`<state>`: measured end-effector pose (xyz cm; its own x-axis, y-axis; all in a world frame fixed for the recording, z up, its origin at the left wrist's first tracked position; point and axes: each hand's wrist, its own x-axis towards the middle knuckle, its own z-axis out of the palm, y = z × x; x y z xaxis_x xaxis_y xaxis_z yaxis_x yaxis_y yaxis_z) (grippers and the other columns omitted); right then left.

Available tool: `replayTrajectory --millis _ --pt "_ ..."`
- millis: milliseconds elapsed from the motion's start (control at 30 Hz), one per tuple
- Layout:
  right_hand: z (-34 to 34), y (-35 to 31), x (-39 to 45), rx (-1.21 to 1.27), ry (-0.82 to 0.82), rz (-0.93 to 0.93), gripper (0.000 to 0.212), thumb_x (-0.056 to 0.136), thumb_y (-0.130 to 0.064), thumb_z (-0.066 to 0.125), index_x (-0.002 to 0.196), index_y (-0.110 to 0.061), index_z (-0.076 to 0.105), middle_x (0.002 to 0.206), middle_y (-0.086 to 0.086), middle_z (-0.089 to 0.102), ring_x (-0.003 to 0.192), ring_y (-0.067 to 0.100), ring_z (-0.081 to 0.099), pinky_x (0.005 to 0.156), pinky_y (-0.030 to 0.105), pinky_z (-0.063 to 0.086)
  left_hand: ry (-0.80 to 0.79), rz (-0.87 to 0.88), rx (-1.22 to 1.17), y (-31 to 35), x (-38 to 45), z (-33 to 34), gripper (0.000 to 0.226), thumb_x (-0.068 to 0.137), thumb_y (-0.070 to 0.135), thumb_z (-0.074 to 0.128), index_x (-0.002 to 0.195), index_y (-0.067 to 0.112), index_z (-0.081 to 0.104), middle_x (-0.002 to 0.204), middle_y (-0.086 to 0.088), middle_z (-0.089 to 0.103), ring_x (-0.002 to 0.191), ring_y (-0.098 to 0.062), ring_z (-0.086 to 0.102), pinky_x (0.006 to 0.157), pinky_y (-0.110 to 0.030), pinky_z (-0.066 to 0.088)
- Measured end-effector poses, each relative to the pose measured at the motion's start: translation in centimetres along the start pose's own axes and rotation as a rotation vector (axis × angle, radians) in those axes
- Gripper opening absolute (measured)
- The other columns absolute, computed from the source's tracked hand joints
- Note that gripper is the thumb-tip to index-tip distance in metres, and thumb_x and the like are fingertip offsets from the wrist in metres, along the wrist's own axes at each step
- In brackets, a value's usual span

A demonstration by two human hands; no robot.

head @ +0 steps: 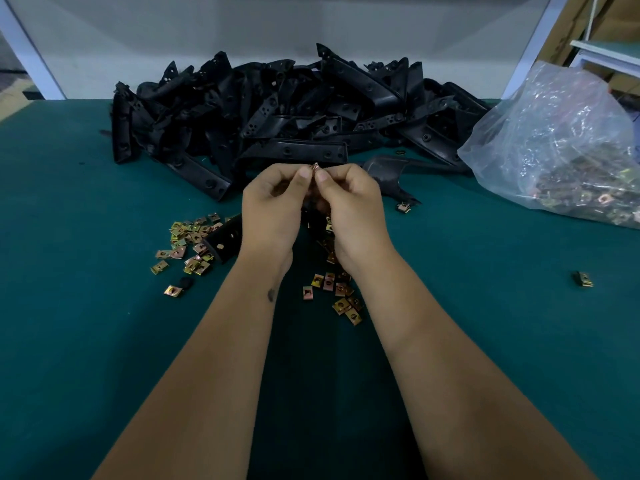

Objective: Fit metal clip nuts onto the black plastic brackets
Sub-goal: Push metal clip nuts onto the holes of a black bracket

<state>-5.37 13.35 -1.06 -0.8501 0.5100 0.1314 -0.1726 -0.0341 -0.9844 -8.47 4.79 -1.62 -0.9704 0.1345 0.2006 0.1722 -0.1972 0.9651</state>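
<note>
My left hand [273,206] and my right hand [349,209] meet above the green table, thumbs together. Between the thumb tips they pinch a small brass-coloured clip nut [315,167]. A black plastic bracket [223,241] sticks out to the left from under my left hand; how it is held is hidden. Loose clip nuts [187,244] lie scattered left of my hands, and more clip nuts [341,299] lie below my right wrist. A large pile of black brackets [277,112] fills the back of the table.
A clear plastic bag [561,147] of clip nuts sits at the right. Single brackets [391,174] and stray nuts [583,279] lie on the green table [86,323]. A white wall panel stands behind the pile.
</note>
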Motion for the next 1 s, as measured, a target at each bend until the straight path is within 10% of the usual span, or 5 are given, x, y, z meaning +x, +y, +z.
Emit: replayTrajectory --millis 167,400,767,1000 --pt "0.9 -0.8 -0.2 0.391 -0.005 0.174 0.012 0.096 -0.006 0.057 0.086 -0.008 0.064 0.078 0.003 0.065 0.078 0.015 0.059 0.077 0.030 0.051 0.034 -0.074 -0.237 0.0 -0.2 0.8 0.015 0.096 0.007 0.059 0.090 0.012 0.072 0.091 -0.003 0.072 0.092 -0.017 0.065 0.088 -0.030 0.055" --pt "-0.6 -0.8 0.1 0.018 -0.007 -0.012 0.015 0.096 -0.008 0.058 0.083 -0.013 0.062 0.068 -0.005 0.061 0.057 0.000 0.055 0.059 0.015 0.048 0.199 -0.137 -0.358 0.7 0.9 -0.6 0.019 0.100 0.008 0.055 0.085 0.011 0.068 0.083 0.000 0.069 0.078 -0.010 0.065 0.077 -0.024 0.054" --pt "-2.3 -0.2 0.7 0.125 0.055 0.056 0.013 0.095 -0.008 0.061 0.088 -0.007 0.072 0.071 0.005 0.069 0.060 0.012 0.061 0.061 0.025 0.051 0.057 0.093 0.356 0.2 0.6 -1.5 0.029 0.088 0.014 0.055 0.062 0.020 0.065 0.064 0.003 0.063 0.063 -0.003 0.053 0.056 -0.014 0.039" --pt "-2.9 -0.2 0.9 0.267 0.076 0.103 0.013 0.095 -0.004 0.060 0.088 -0.007 0.070 0.072 0.006 0.070 0.060 0.013 0.063 0.060 0.024 0.052 0.031 0.256 0.996 -0.7 0.8 -2.0 0.027 0.095 0.020 0.053 0.119 0.014 0.064 0.120 -0.006 0.064 0.117 -0.030 0.049 0.096 -0.031 0.032"
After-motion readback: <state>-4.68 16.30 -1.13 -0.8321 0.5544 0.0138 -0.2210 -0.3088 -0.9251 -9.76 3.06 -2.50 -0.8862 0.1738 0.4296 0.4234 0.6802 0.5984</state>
